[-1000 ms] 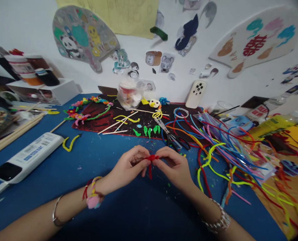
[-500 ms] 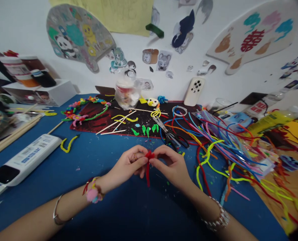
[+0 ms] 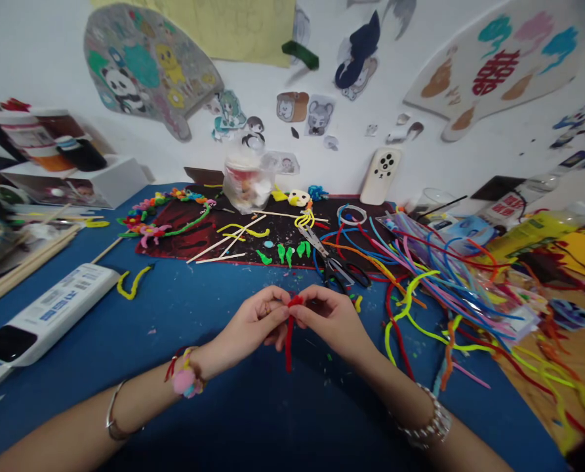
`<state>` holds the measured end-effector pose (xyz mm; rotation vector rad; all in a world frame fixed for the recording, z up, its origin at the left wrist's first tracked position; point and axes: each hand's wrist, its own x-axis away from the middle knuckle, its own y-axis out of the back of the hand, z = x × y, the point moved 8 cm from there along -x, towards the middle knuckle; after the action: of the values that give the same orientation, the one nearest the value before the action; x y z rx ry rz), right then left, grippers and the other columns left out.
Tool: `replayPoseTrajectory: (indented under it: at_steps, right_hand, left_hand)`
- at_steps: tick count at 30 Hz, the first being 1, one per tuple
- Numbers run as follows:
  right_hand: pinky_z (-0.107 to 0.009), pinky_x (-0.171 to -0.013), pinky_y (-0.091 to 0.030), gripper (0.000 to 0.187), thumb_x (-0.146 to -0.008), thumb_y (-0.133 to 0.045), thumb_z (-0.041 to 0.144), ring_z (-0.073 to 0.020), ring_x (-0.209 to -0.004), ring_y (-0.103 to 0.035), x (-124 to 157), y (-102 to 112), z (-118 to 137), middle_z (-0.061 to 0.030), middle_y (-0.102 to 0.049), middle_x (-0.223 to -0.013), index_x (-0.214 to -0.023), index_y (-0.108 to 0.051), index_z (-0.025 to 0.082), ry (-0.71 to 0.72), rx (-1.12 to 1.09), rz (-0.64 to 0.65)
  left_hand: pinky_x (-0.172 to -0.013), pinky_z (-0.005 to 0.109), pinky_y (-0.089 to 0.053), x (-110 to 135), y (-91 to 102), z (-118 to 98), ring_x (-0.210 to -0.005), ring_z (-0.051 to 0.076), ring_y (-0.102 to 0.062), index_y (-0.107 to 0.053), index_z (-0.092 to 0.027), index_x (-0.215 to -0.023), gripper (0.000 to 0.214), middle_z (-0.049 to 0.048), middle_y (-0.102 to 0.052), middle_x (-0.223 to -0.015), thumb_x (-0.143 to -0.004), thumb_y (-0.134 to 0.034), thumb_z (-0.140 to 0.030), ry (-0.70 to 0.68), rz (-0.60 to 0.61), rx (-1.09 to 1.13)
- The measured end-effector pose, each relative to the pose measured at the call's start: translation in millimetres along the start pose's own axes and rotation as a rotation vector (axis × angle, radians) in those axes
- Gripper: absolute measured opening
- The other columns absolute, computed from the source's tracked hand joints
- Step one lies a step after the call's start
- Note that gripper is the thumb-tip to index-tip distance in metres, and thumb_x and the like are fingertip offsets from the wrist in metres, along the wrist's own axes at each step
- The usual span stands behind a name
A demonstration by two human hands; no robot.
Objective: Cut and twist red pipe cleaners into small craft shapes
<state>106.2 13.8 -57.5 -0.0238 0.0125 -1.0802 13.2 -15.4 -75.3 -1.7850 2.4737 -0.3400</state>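
Observation:
Between my hands is a red pipe cleaner (image 3: 288, 344), bunched at the top with one straight end hanging down. My left hand (image 3: 262, 316) pinches it from the left between thumb and fingers. From the right, my right hand (image 3: 328, 318) grips the bunched top, its fingertips close to those of the left. Fingers partly hide the folded part. Just beyond the hands lie black-handled scissors (image 3: 332, 261), open, and several small green twisted pieces (image 3: 288, 254) on a dark mat (image 3: 174, 246).
Loose coloured pipe cleaners (image 3: 450, 295) spread over the table's right side. At left are a white device (image 3: 51, 314) and a bent yellow pipe cleaner (image 3: 133, 283). A phone (image 3: 380, 176) leans on the wall near a bagged tub (image 3: 248, 182). Thin sticks (image 3: 226, 239) lie on the mat.
My right fingers have shifted slightly at the red pipe cleaner's top, which looks more tightly bunched. Its hanging end shows a little longer. The view has moved slightly.

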Motion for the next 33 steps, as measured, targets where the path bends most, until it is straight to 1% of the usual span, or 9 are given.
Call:
replayPoseTrajectory:
  at_steps: [4,8,12,16,19,22,25,29,33]
  right_hand:
    - [-0.021,-0.053,-0.039,0.017,-0.072,-0.066,0.028,-0.0069,-0.050,-0.048,0,-7,-2,0.0050,-0.052,-0.057,-0.074,-0.055,0.016,-0.030,-0.119,0.090]
    - [-0.020,-0.054,-0.039,0.016,-0.075,-0.063,0.026,-0.0066,-0.049,-0.051,1,-16,-4,0.0053,-0.055,-0.056,-0.075,-0.051,0.016,-0.036,-0.238,0.220]
    - [-0.021,-0.057,-0.040,0.017,-0.079,-0.060,0.027,-0.0079,-0.052,-0.055,4,-22,-1,0.0043,-0.057,-0.057,-0.075,-0.047,0.017,-0.002,-0.266,0.321]
    - [-0.021,-0.057,-0.041,0.016,-0.083,-0.056,0.029,-0.0081,-0.054,-0.054,5,-19,-1,0.0039,-0.056,-0.061,-0.077,-0.046,0.018,0.055,-0.177,0.292]
    - [-0.024,-0.061,-0.042,0.013,-0.081,-0.058,0.029,-0.0099,-0.061,-0.054,4,-12,3,0.0019,-0.055,-0.069,-0.081,-0.050,0.018,0.132,-0.038,0.224]
    - [-0.026,-0.066,-0.043,0.012,-0.080,-0.059,0.028,-0.0123,-0.069,-0.053,4,-8,10,-0.0003,-0.054,-0.075,-0.085,-0.057,0.018,0.223,0.076,0.195]
    - [-0.027,-0.069,-0.044,0.016,-0.082,-0.056,0.027,-0.0135,-0.076,-0.054,4,-8,15,-0.0022,-0.056,-0.081,-0.095,-0.061,0.020,0.266,0.133,0.206]
    - [-0.026,-0.072,-0.046,0.014,-0.082,-0.056,0.025,-0.0131,-0.079,-0.056,4,-7,14,-0.0027,-0.060,-0.086,-0.093,-0.063,0.020,0.244,0.104,0.226]
    - [-0.024,-0.067,-0.048,0.019,-0.079,-0.060,0.023,-0.0111,-0.074,-0.057,3,-6,8,-0.0027,-0.061,-0.090,-0.098,-0.061,0.021,0.162,0.022,0.262]
  left_hand:
    - [-0.037,0.014,-0.031,1,-3.5,0,-0.039,0.004,-0.049,-0.045,-0.016,-0.091,0.014,0.0011,-0.064,-0.069,-0.086,-0.049,-0.029,0.032,0.019,0.040]
    - [-0.037,0.013,-0.031,3,-9.0,0,-0.039,0.003,-0.047,-0.046,-0.015,-0.090,0.014,0.0010,-0.063,-0.069,-0.087,-0.048,-0.029,0.084,0.080,0.101]
    - [-0.037,0.014,-0.030,7,-14.1,1,-0.040,0.004,-0.047,-0.047,-0.016,-0.088,0.015,0.0003,-0.061,-0.068,-0.087,-0.047,-0.031,0.128,0.145,0.146]
    - [-0.037,0.014,-0.029,8,-12.5,2,-0.040,0.004,-0.046,-0.047,-0.016,-0.088,0.015,-0.0002,-0.059,-0.067,-0.086,-0.048,-0.031,0.145,0.120,0.150]
    - [-0.038,0.014,-0.031,7,-11.1,4,-0.042,0.004,-0.046,-0.048,-0.017,-0.089,0.013,-0.0008,-0.057,-0.066,-0.086,-0.048,-0.029,0.171,0.105,0.257]
    - [-0.038,0.014,-0.030,7,-12.5,4,-0.041,0.003,-0.042,-0.049,-0.017,-0.088,0.009,-0.0016,-0.053,-0.064,-0.086,-0.047,-0.025,0.192,0.138,0.392]
    - [-0.038,0.014,-0.027,8,-13.8,6,-0.040,0.002,-0.040,-0.050,-0.016,-0.086,0.005,-0.0014,-0.052,-0.063,-0.086,-0.047,-0.020,0.227,0.173,0.448]
    - [-0.039,0.016,-0.025,9,-14.6,9,-0.039,0.002,-0.039,-0.050,-0.015,-0.085,0.005,-0.0012,-0.051,-0.062,-0.086,-0.047,-0.020,0.261,0.197,0.473]
    - [-0.039,0.017,-0.022,8,-14.0,9,-0.037,0.002,-0.035,-0.050,-0.015,-0.086,0.005,-0.0029,-0.047,-0.059,-0.086,-0.047,-0.019,0.272,0.200,0.476]
